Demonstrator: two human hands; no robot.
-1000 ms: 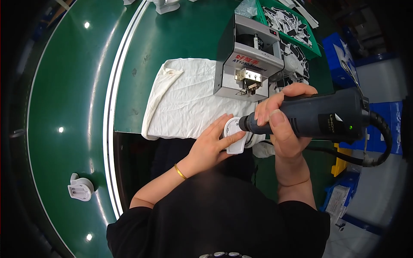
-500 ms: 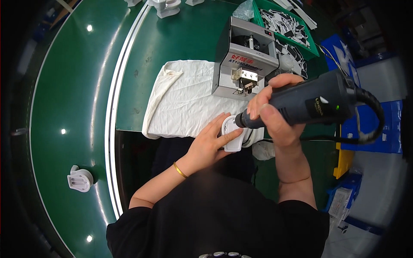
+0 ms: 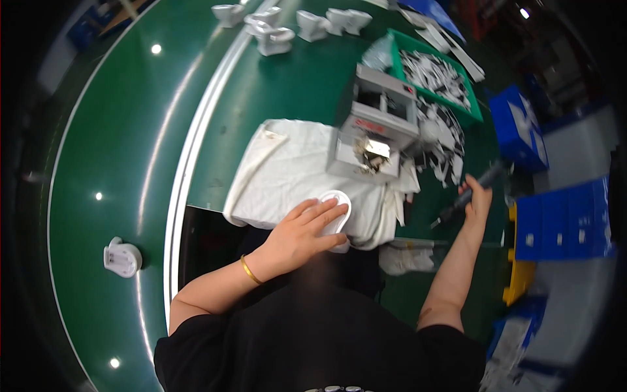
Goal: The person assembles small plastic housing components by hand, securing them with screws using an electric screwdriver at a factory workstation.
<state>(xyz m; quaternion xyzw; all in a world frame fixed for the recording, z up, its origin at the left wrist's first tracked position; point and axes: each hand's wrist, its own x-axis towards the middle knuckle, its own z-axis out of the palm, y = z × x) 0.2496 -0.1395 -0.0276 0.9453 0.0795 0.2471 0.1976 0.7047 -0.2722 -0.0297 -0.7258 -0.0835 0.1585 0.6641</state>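
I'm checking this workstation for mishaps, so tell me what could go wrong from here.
The white part is under the left hand near the front edge of the white cloth; if the hand lifts carelessly, it might slide off. The dark power tool in the right hand is near loose pieces, so a swing could scatter some.

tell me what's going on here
A person's left hand lies over a white part at the near edge of a white cloth. Their right hand grips a dark driver off to the right, its tip apart from the part. A grey machine stands beyond the part.
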